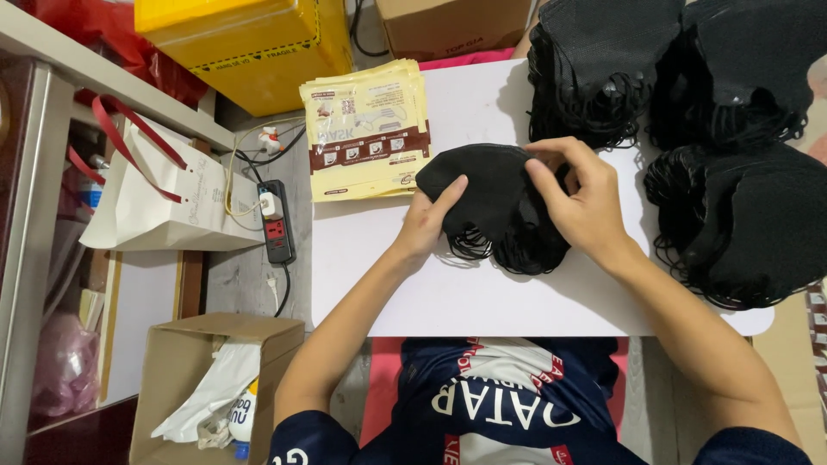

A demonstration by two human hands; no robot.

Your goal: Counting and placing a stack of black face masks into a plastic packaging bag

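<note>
Small stack of black masks (495,207) on white worktop (482,293), pinched between left hand (428,222) and right hand (581,194); best squared with edges flush, ear loops tucked beneath fingers.

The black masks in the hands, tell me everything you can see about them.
The small stack of black masks looks like soft folded fabric, with thin black ear loops spilling out along its near edge. It lies on the white table. The left hand presses its left end; the right hand pinches its upper right edge.
</note>
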